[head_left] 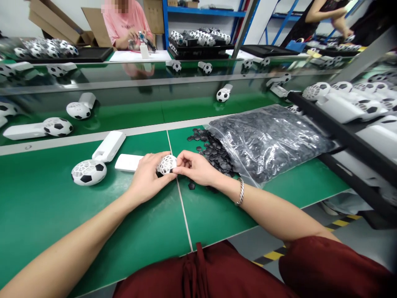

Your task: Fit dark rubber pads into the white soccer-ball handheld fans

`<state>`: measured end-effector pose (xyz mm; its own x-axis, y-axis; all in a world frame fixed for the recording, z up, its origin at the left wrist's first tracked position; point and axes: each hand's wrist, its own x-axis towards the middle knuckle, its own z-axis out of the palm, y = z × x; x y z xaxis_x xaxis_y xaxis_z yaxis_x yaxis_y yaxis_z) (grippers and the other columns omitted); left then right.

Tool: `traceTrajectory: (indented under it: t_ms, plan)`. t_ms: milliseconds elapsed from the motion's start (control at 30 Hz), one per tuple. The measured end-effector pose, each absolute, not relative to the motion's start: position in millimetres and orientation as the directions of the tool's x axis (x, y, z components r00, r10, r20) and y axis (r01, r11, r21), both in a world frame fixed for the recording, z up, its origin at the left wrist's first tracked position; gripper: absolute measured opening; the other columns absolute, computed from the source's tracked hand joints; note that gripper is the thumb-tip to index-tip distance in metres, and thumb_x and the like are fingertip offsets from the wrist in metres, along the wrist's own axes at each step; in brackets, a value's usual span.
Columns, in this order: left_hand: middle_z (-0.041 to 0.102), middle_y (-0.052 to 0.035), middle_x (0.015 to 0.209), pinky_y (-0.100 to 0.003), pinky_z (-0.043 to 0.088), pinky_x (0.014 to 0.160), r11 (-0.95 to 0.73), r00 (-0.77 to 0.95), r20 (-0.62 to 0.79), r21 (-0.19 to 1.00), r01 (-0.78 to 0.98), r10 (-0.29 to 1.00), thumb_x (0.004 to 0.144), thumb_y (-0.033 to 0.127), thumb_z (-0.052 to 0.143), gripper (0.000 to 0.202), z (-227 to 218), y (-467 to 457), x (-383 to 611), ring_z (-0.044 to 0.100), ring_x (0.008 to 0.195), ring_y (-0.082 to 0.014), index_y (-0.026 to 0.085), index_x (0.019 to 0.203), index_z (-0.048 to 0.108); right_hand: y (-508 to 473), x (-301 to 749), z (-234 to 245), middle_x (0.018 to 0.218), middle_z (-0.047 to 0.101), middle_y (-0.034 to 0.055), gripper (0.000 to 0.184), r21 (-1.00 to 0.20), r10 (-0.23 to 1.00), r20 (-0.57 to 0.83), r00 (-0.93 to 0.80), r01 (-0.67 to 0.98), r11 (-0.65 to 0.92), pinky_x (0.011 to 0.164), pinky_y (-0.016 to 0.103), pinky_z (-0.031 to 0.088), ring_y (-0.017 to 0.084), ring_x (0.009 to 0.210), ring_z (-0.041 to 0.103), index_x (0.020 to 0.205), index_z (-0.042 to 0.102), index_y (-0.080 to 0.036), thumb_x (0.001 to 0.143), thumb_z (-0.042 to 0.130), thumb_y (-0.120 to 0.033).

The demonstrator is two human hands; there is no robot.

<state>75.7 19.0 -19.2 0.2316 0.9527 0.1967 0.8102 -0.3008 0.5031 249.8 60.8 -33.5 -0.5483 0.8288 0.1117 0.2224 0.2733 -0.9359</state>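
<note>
My left hand [147,178] cups a white lattice ball shell [166,165] with a black patch showing low on its side. My right hand [194,167] pinches the shell from the other side, fingertips on its lattice. Just beyond my right hand lies a heap of black hexagonal patches [214,151], spilling from a clear plastic bag [266,142] full of them. To my left stand a soccer-ball-patterned handheld device [89,172], attached to a white handle [108,145], and a loose white rectangular piece [128,162].
A black rack [341,120] of white soccer-ball devices stands at right. Beyond a glass divider [124,74], more devices ride a green belt [186,109]. A co-worker in a pink top [125,29] handles one at the far bench, and another person [322,16] works far right.
</note>
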Motion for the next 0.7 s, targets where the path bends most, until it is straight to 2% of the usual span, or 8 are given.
traceTrajectory:
  t_ms: [67,133,233,300,400,500,567,700]
  plan:
    - [0.058,-0.0087,0.115,-0.046,0.036,0.094,-0.33,0.262,0.204,0.495,0.804,0.943,0.075,0.044,0.057,0.052,-21,18,74,0.05,0.105,-0.0269,0.017,0.119,0.048,70,259,-29,0.072,0.055,-0.0019,0.014,-0.842,0.837,0.167,-0.521,0.366,0.396,0.06,0.023,0.042,0.009,0.063,0.05,0.076,0.052,-0.017,0.079,0.057,-0.029]
    - [0.056,-0.0086,0.121,-0.05,0.027,0.102,-0.358,0.293,0.206,0.487,0.797,0.934,0.074,0.048,0.059,0.057,-22,19,72,0.048,0.112,-0.0278,0.018,0.12,0.046,83,271,-25,0.083,0.058,0.003,0.014,-0.649,0.877,0.24,-0.417,0.603,0.465,0.068,0.027,0.043,0.013,0.073,0.053,0.081,0.056,-0.017,0.082,0.055,-0.031]
    - [0.054,-0.009,0.124,-0.051,0.018,0.107,-0.396,0.348,0.19,0.486,0.779,0.918,0.072,0.051,0.06,0.06,-21,22,67,0.046,0.116,-0.027,0.019,0.121,0.044,101,289,-25,0.098,0.057,0.0107,0.017,-0.36,0.945,0.2,-0.261,0.877,0.318,0.073,0.033,0.043,0.021,0.088,0.055,0.091,0.06,-0.017,0.081,0.057,-0.03]
    - [0.053,-0.0091,0.124,-0.051,0.017,0.108,-0.436,0.419,0.15,0.487,0.757,0.895,0.074,0.048,0.059,0.058,-18,23,64,0.044,0.118,-0.0266,0.02,0.123,0.044,108,294,-29,0.097,0.058,0.0106,0.017,-0.283,0.957,0.135,-0.257,0.916,0.286,0.07,0.032,0.043,0.024,0.09,0.055,0.091,0.061,-0.018,0.081,0.057,-0.031]
    - [0.043,-0.0092,0.135,-0.055,0.019,0.105,-0.424,0.438,0.087,0.474,0.771,0.895,0.075,0.044,0.059,0.059,-16,20,63,0.028,0.128,-0.031,0.024,0.128,0.041,109,294,-33,0.09,0.06,0.0064,0.009,-0.302,0.941,0.124,-0.316,0.891,0.339,0.065,0.029,0.042,0.021,0.086,0.056,0.086,0.061,-0.021,0.079,0.059,-0.027]
    - [0.028,-0.009,0.143,-0.058,0.023,0.101,-0.288,0.282,0.082,0.456,0.842,0.956,0.074,0.046,0.06,0.06,-18,12,69,0.016,0.131,-0.0354,0.029,0.128,0.041,105,289,-31,0.079,0.062,0.003,0.004,-0.42,0.92,0.125,-0.371,0.82,0.388,0.063,0.026,0.041,0.016,0.073,0.057,0.081,0.061,-0.019,0.077,0.06,-0.019]
    - [0.034,-0.0095,0.139,-0.056,0.025,0.102,-0.257,0.245,0.088,0.481,0.838,0.965,0.075,0.046,0.059,0.059,-20,9,74,0.016,0.131,-0.0335,0.028,0.128,0.04,99,286,-26,0.077,0.063,0.0018,0.005,-0.525,0.887,0.144,-0.439,0.726,0.444,0.066,0.026,0.042,0.013,0.07,0.057,0.08,0.062,-0.018,0.077,0.06,-0.016]
    - [0.044,-0.007,0.132,-0.047,0.023,0.107,-0.341,0.383,0.058,0.589,0.733,0.922,0.076,0.036,0.059,0.057,-17,14,70,0.019,0.133,-0.0264,0.023,0.128,0.039,81,280,-15,0.083,0.065,0.0006,0.007,-0.718,0.776,0.217,-0.592,0.442,0.538,0.071,0.024,0.045,0.011,0.075,0.058,0.083,0.063,-0.018,0.08,0.057,-0.017]
